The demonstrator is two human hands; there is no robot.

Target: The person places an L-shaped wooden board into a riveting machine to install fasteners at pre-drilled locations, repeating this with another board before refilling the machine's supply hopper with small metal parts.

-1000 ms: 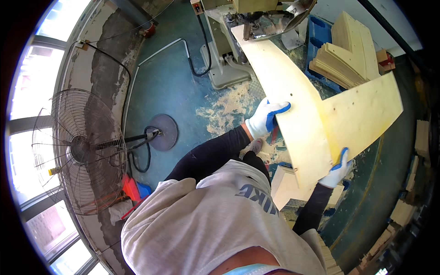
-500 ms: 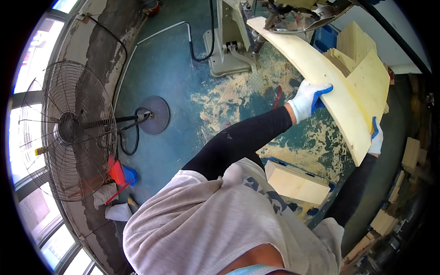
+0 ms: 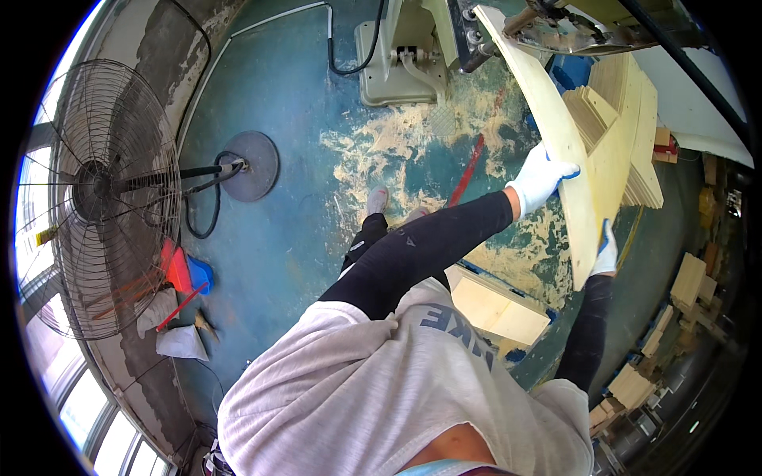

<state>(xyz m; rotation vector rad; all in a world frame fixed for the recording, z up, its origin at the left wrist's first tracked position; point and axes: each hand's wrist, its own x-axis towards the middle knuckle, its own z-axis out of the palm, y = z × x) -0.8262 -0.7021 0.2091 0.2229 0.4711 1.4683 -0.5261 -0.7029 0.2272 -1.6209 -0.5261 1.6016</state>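
A long, pale, curved plywood board [image 3: 556,119] slants across the right side, its far end reaching beneath the metal head of a machine [image 3: 571,32]. My left hand [image 3: 543,181], in a white glove with blue palm coating, grips the board's left edge partway along, thumb on top. Close to its near end, my right hand [image 3: 606,252] in a matching glove is closed on the right edge; part of its fingers is hidden. Behind the board are more plywood pieces [image 3: 615,87], and where the held board ends against them is hard to see.
Below my arms sits a block of stacked plywood [image 3: 496,305]. A pale machine base [image 3: 397,71] stands on the dusty blue-green floor. To the left are a caged fan [image 3: 99,190], its round foot [image 3: 251,166] and a red dustpan [image 3: 176,268]. Wood offcuts [image 3: 690,278] line the right side.
The board has swung to a steeper angle, its near end shifting left and its far end right. Both hands have moved with it, still gripping. The view has shifted slightly, and my foot now shows.
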